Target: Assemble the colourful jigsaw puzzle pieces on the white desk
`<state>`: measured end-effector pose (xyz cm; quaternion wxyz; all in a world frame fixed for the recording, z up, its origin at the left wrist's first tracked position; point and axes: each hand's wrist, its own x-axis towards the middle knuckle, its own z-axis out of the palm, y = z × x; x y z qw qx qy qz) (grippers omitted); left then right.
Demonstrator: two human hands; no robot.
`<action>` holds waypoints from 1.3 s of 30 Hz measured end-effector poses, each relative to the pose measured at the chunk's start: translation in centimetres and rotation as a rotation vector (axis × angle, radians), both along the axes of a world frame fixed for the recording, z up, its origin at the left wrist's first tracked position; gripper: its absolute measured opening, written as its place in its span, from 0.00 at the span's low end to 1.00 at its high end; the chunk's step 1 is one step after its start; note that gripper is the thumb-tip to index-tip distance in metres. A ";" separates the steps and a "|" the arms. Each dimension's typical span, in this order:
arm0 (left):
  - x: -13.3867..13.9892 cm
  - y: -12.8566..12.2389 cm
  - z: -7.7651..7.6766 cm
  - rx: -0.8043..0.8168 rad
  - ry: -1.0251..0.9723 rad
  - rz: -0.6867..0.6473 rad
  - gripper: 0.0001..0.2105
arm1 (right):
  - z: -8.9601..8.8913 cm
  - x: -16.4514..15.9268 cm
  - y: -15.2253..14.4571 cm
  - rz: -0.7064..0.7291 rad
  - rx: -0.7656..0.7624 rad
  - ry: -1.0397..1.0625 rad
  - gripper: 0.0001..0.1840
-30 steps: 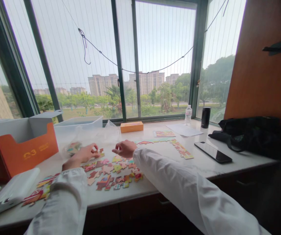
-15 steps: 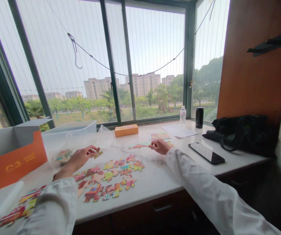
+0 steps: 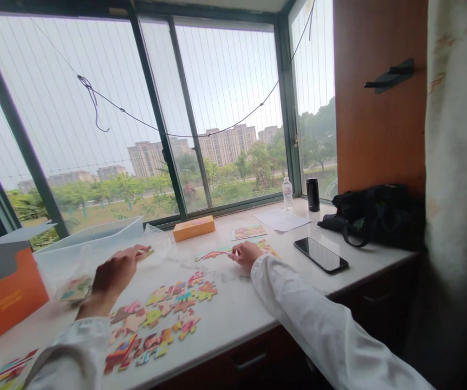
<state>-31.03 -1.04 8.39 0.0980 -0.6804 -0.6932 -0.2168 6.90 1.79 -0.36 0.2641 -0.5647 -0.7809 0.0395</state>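
Both hands (image 3: 114,271) (image 3: 245,253) pinch flat, knobby cardboard puzzle pieces (image 3: 146,251).

Legible marking: "3" in pale yellow print on the front face of the orange box (image 3: 4,303), left of the clear plastic bin (image 3: 95,244). Preceding character cut by the frame edge; adjacent short lines too blurred to read. Patterns on the orange carton (image 3: 193,228), right of the bin, unreadable.
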 end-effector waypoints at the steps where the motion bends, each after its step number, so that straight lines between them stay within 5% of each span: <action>1: 2.0 0.0 0.4 0.093 0.115 -0.011 0.17 | 0.1 0.0 0.1 -0.007 0.008 0.013 0.17; 7: 17.0 -0.7 1.9 0.227 0.146 -0.291 0.13 | 0.8 0.7 0.3 -0.227 0.115 0.166 0.18; 10: 23.5 -0.9 1.3 0.223 0.071 -0.410 0.12 | 1.2 1.4 0.3 -0.353 0.135 0.252 0.22; 13: 27.3 -0.3 -0.4 0.250 0.006 -0.481 0.10 | 1.4 2.1 0.4 -0.429 0.139 0.347 0.27; 18: 27.5 2.0 -4.4 0.222 -0.140 -0.439 0.08 | 1.2 2.2 0.9 -0.431 0.113 0.385 0.28; 24: 25.1 3.5 -7.3 0.156 -0.332 -0.554 0.08 | 0.6 1.8 1.3 -0.360 0.114 0.335 0.22; 31: 25.2 3.6 -8.4 0.139 -0.600 -0.579 0.13 | -0.1 2.6 2.2 -0.092 0.277 0.392 0.14; 39: 25.3 3.7 -8.5 0.289 -0.619 -0.591 0.17 | -0.2 2.9 2.7 -0.108 0.237 0.579 0.16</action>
